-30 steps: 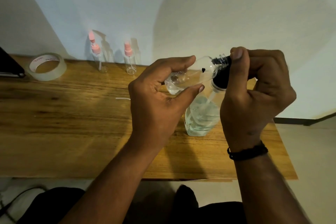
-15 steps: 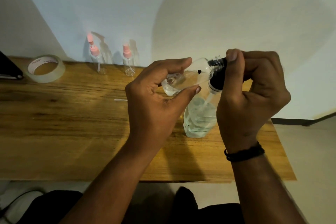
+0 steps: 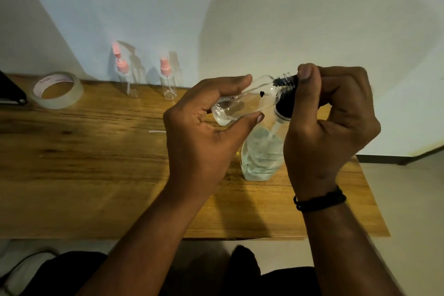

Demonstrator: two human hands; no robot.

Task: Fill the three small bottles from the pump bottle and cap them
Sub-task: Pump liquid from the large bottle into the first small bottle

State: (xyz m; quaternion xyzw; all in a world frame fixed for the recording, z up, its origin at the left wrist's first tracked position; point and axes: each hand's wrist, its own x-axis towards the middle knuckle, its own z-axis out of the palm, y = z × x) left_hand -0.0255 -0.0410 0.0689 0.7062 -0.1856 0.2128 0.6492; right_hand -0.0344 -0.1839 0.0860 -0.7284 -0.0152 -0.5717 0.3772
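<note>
Little is shifting since a moment ago — the left hand (image 3: pixel 206 132) is still pinching the small bottle (image 3: pixel 242 101) tilted, its neck at the pump bottle (image 3: pixel 262 151) head, where the right hand (image 3: pixel 329 122) is curling its fingers — over the wooden table (image 3: pixel 96 163).

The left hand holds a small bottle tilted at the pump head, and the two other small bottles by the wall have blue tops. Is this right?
Not quite. The head view shows pink tops on the two bottles by the wall, not blue. The rest holds: the left hand holds a small bottle tilted at the pump head.
</note>
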